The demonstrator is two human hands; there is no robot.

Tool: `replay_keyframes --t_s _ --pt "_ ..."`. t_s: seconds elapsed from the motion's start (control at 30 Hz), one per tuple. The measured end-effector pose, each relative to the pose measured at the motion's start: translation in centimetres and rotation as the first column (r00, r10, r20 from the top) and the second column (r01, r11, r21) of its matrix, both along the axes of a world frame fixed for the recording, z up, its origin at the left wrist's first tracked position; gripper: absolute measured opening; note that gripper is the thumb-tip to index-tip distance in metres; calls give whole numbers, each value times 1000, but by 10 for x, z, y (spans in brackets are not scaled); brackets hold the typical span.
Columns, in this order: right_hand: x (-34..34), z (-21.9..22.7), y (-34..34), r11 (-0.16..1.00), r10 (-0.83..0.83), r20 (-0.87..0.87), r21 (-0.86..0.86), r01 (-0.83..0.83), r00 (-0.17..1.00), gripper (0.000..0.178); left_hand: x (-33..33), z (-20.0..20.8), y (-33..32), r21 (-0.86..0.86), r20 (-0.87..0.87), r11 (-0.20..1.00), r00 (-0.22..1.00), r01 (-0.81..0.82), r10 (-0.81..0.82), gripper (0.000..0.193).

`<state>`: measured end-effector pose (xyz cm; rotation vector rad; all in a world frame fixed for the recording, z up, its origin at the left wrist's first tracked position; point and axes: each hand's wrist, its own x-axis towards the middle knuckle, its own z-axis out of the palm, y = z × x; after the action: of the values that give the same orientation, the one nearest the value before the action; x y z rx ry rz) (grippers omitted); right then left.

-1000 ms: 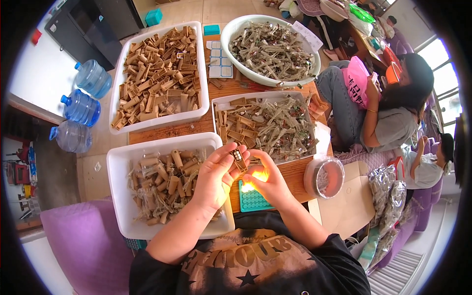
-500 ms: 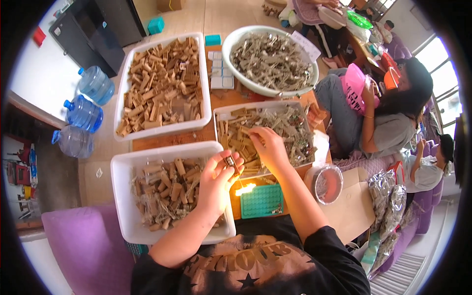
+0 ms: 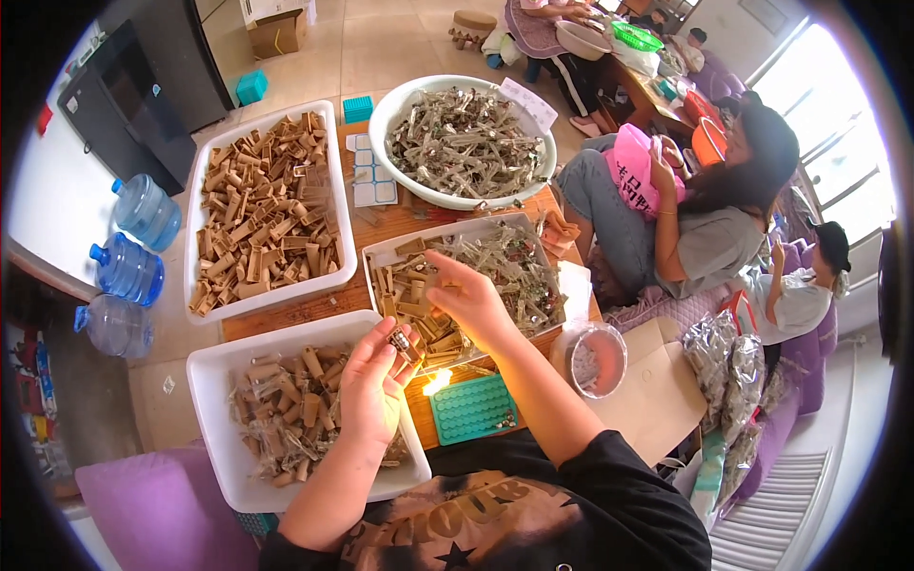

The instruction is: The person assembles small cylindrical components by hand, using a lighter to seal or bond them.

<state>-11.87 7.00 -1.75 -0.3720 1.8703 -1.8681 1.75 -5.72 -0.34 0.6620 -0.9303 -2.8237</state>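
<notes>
My left hand point(image 3: 371, 385) is closed on a small brown casing point(image 3: 405, 344) with shiny parts in it, held up beside the near-left tub. My right hand point(image 3: 473, 303) hovers above the middle tray point(image 3: 379, 255), its index finger stretched out and apart from the thumb, with nothing visible in it. Loose brown casings point(image 3: 407, 285) fill the left side of that tray. On its right side lie clear-wrapped small parts point(image 3: 509, 271) with shiny bits. Just below my hands is a teal gridded tray point(image 3: 473, 409) holding a few tiny pieces at one corner.
A far-left white tub point(image 3: 345, 228) holds brown casings; the near-left tub point(image 3: 205, 381) holds wrapped ones. A round basin point(image 3: 381, 143) of wrapped parts stands behind. A clear bucket point(image 3: 598, 362) sits to the right. A bright glow point(image 3: 438, 382) shows beside the teal tray. People sit at right.
The whole view has shifted, so the table sits lower and further left. My right hand's fingers have opened from a pinch over the brown casings. My left hand still holds its casing.
</notes>
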Motion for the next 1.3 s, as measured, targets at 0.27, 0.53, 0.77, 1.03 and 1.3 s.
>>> replay_keyframes --t_s 0.27,0.53,0.77,1.03,1.3 --pt "58 19 16 998 -56 -30 6 56 998 29 4 4 1 -71 -66 997 998 14 -18 33" --pt "65 24 29 943 -9 -336 309 119 942 23 3 0 6 -124 -30 992 999 34 -38 34" --pt "80 22 17 942 -10 -553 273 193 833 18 4 3 8 -188 -6 982 1000 19 -21 33" --pt "85 23 9 938 -1 -597 276 207 802 19 4 -1 10 -272 -115 962 993 -8 -24 35" --pt "82 25 11 952 125 -560 300 60 819 26 9 6 10 -509 -173 861 978 15 -119 35"
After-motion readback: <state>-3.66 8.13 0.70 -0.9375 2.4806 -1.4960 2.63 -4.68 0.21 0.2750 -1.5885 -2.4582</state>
